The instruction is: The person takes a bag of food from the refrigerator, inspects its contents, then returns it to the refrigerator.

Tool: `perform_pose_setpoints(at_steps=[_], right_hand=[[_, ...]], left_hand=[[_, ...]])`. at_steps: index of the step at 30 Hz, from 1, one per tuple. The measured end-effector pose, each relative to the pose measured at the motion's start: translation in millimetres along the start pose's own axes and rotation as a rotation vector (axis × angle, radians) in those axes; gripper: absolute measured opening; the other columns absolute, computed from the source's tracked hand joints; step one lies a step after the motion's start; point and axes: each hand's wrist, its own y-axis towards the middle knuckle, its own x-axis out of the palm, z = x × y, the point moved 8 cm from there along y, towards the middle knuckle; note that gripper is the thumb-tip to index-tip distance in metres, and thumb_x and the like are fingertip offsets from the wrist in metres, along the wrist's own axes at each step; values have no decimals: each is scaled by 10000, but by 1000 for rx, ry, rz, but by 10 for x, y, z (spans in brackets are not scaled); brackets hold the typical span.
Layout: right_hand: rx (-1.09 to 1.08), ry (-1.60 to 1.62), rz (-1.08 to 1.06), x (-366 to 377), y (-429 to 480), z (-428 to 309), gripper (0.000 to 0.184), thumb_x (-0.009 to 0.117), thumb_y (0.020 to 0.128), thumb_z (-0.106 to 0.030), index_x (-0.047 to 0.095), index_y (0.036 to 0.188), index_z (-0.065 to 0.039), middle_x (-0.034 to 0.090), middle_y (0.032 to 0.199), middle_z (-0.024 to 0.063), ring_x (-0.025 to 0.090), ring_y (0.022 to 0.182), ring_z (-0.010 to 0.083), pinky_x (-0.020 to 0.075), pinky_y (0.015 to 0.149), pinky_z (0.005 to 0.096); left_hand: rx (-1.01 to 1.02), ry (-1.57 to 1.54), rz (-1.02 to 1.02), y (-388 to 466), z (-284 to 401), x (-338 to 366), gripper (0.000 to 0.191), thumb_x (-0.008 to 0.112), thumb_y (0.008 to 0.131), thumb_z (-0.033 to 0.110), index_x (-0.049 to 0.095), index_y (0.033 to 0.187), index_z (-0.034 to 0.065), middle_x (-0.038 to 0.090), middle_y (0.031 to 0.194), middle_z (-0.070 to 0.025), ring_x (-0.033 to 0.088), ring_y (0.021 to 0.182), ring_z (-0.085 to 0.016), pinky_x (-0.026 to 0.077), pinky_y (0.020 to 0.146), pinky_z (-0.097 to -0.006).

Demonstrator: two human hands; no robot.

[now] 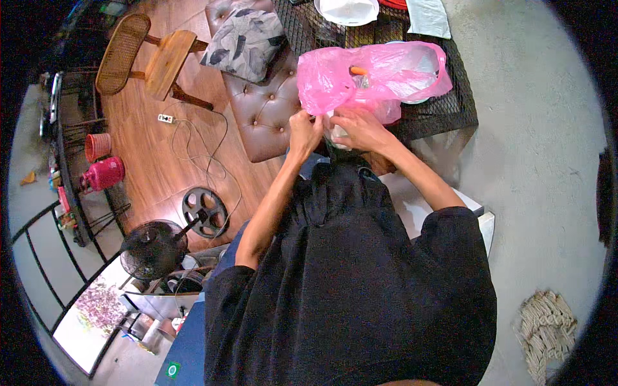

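Close before my body, my left hand has its fingers closed at the edge of a pale plastic bag. Curled over the other side of that bag, my right hand hides much of it, so its contents cannot be made out. Just beyond both hands a pink plastic bag lies spread over the near end of a black mesh-top table. An orange item, perhaps a carrot, shows in a gap of the pink bag.
A white bowl and a pale cloth lie farther along the table. At left are a tufted brown leather bench, a patterned cushion and a wooden chair. A power strip with its cord and a standing fan occupy the floor.
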Motion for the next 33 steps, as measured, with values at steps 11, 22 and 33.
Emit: perform_pose_setpoints(at_steps=[11,22,33], right_hand=[[6,-217,-236,371,152,238,245,704,664,-154,641,861,-23,637,914,168,639,865,329,511,723,444],[-12,105,-272,212,54,302,218,654,771,-233,674,829,-24,621,948,189,609,956,338,475,834,429],[63,54,-426,434,90,561,180,636,734,-145,624,845,-5,600,944,165,578,975,340,465,821,420]], left_hand=[[-28,-140,-52,-54,-63,-10,208,639,808,126,630,955,-22,619,957,-204,624,901,-339,497,776,-394],[360,288,-284,-499,443,73,298,735,679,146,688,969,100,292,1422,-249,229,1355,-428,236,1121,-464],[531,315,-309,-462,456,164,143,701,702,122,658,826,65,380,1313,-209,266,1327,-424,275,1084,-507]])
